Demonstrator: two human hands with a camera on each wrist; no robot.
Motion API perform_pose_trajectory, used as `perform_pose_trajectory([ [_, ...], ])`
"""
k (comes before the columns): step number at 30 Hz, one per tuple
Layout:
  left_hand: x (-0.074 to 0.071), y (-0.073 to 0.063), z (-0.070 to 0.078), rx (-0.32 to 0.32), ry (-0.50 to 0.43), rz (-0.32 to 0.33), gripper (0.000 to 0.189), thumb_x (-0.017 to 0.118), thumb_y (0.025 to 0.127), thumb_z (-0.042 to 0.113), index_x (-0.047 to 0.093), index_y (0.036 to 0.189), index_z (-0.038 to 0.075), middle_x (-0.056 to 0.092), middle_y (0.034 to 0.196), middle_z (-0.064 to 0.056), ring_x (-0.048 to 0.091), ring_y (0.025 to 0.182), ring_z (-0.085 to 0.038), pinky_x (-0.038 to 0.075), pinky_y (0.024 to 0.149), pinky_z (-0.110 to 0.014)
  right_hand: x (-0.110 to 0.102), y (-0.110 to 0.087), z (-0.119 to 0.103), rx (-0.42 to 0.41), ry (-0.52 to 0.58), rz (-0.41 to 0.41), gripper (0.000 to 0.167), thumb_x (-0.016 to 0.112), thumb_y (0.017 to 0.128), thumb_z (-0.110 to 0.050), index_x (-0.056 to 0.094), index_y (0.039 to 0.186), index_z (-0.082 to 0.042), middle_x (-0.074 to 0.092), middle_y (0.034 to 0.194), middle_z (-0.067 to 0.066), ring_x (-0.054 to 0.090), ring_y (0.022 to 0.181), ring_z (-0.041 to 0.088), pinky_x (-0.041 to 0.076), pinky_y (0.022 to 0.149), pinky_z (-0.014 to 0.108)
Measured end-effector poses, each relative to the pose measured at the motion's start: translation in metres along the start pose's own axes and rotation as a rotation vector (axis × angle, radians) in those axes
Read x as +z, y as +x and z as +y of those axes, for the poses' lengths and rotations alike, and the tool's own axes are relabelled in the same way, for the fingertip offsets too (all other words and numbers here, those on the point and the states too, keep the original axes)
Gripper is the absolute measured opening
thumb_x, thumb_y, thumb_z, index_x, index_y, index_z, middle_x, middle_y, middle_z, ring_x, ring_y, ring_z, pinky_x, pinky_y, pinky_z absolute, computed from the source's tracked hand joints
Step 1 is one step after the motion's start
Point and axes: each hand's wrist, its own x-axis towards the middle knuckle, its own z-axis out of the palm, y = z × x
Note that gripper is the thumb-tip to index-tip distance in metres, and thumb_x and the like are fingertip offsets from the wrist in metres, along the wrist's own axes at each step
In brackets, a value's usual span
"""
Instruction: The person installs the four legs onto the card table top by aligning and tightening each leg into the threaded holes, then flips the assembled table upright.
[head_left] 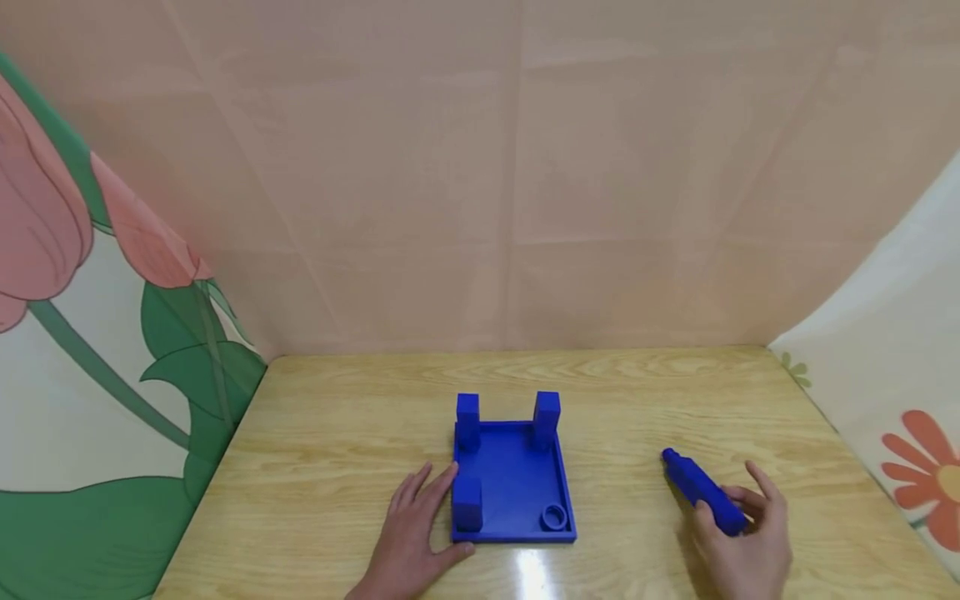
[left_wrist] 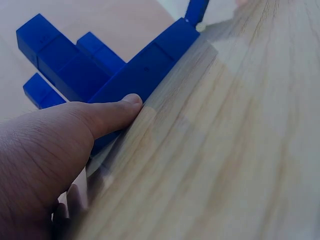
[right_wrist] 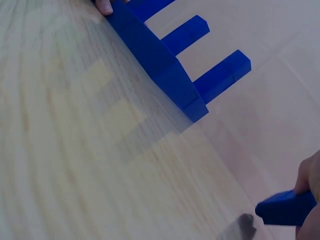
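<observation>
A blue square tray-like base (head_left: pixel 521 483) with a low rim lies on the table. Three square posts stand at its corners, among them the front-left post (head_left: pixel 468 504); a round ring socket (head_left: pixel 554 517) sits at the front right. My left hand (head_left: pixel 408 533) touches the base around its front-left corner, straight fingers along the left side, thumb (left_wrist: pixel 131 100) against the front wall. Well to the right, my right hand (head_left: pixel 750 542) pinches a loose blue post (head_left: pixel 703 490) with a stepped, narrow end pointing away to the left. In the right wrist view the held post (right_wrist: pixel 285 207) is partly cut off.
The wood-grain table (head_left: pixel 337 417) meets a plain beige cloth (head_left: pixel 510 208) at the back. Flower-printed cloths hang at the left (head_left: pixel 90 375) and right (head_left: pixel 877 375).
</observation>
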Motion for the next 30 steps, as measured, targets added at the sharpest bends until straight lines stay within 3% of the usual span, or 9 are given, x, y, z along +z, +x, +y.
perform_pose_trajectory([
  [3,0.0,0.0,0.0,-0.002,-0.001,-0.008,0.11,0.096,0.079,0.054,0.043,0.172,0.028,0.057,0.167,0.003,0.042,0.159,-0.039,0.031,0.127,-0.066,0.001,-0.001,-0.003,-0.03,0.187,0.021,0.088,0.075,0.079,0.025,0.058,0.159,-0.008,0.071,0.102,-0.016,0.066,0.087,-0.001,0.051,0.074,0.002],
  [9,-0.001,0.0,-0.001,-0.032,-0.02,-0.028,0.109,0.095,0.08,0.054,0.043,0.173,0.028,0.055,0.168,0.002,0.039,0.161,-0.039,0.029,0.129,-0.069,0.004,0.001,-0.006,-0.206,0.686,-0.019,0.085,0.062,0.07,0.043,0.053,0.15,0.015,0.08,0.106,0.009,0.074,0.092,0.014,0.06,0.083,0.012],
  [14,-0.002,0.001,0.0,-0.03,-0.03,-0.028,0.108,0.094,0.081,0.055,0.044,0.172,0.028,0.056,0.167,0.003,0.041,0.161,-0.039,0.031,0.128,-0.07,0.006,-0.002,-0.014,-0.315,0.894,-0.057,0.072,0.057,0.07,0.048,0.051,0.138,0.026,0.079,0.11,0.024,0.078,0.1,0.025,0.064,0.092,0.021],
  [23,-0.002,0.0,0.002,-0.022,-0.015,-0.012,0.107,0.095,0.08,0.056,0.046,0.171,0.029,0.058,0.166,0.003,0.043,0.159,-0.039,0.035,0.125,-0.071,0.013,-0.009,-0.046,-0.444,1.057,-0.103,0.049,0.059,0.068,0.049,0.048,0.116,0.042,0.078,0.108,0.032,0.079,0.102,0.033,0.066,0.092,0.026],
  [30,-0.003,0.0,0.003,-0.011,-0.011,-0.004,0.107,0.096,0.08,0.053,0.046,0.171,0.026,0.058,0.165,0.003,0.044,0.159,-0.038,0.035,0.126,-0.071,0.014,-0.019,-0.064,-0.478,0.948,-0.23,0.049,0.064,0.068,0.046,0.052,0.115,0.041,0.079,0.111,0.027,0.079,0.105,0.029,0.064,0.094,0.023],
])
